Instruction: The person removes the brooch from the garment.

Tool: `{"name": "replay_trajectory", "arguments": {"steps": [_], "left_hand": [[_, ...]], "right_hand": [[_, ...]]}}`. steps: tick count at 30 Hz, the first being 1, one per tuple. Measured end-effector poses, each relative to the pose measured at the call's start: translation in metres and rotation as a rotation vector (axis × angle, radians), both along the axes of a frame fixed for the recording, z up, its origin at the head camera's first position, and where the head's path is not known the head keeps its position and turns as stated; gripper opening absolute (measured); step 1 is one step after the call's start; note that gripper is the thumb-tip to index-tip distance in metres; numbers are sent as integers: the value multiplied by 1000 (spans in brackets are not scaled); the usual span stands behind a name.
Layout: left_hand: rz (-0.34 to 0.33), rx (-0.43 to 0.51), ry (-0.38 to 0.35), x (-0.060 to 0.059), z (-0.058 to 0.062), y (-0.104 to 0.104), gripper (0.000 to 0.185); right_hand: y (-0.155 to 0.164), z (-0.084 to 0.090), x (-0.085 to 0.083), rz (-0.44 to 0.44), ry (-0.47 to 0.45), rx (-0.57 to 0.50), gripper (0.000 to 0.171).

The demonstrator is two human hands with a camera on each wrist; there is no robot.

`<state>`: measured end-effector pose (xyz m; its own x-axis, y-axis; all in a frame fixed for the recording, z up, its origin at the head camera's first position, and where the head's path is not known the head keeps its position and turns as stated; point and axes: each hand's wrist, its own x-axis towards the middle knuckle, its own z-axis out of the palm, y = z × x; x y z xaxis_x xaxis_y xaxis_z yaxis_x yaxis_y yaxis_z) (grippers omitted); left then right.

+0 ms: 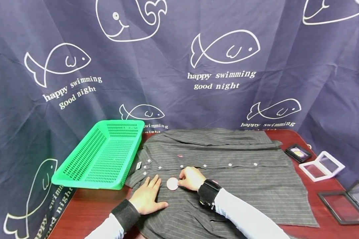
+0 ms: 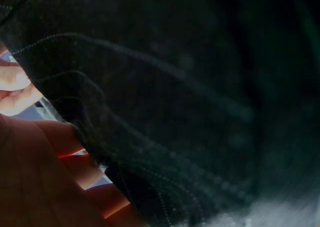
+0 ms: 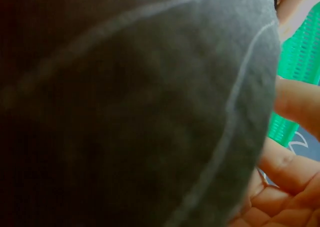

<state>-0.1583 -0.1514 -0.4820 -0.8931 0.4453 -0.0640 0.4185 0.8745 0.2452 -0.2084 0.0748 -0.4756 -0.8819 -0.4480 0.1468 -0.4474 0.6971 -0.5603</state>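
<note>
A dark grey pinstriped shirt [image 1: 257,189] with white buttons lies spread on the table, its collar toward the left. My left hand [image 1: 147,196] rests flat on it below the collar, fingers spread. On the cloth in front of me is a pale round disc [image 1: 172,184] with a pinkish rim; its kind is not clear. My right hand [image 1: 192,178] pinches the disc's right edge with curled fingers. In both wrist views dark striped cloth [image 2: 150,87] fills most of the picture, with parts of the hands at the edge.
A green plastic basket [image 1: 119,181] stands at the table's left. At the right lie a small black case [image 1: 298,153], a white hinged frame [image 1: 316,171] and a black hinged frame [image 1: 344,221]. A small red piece [image 1: 179,156] lies on the shirt. A patterned blue curtain [image 1: 173,83] hangs behind.
</note>
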Motion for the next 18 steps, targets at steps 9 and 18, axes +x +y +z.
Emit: {"name": "replay_trajectory", "arguments": {"steps": [9,18], "left_hand": [[1,11,2,2,2,1,93],[19,15,-15,3,9,3,93]], "right_hand": [[-5,2,1,-27,18,47,12],[-4,3,1,0,0,43,14]]}}
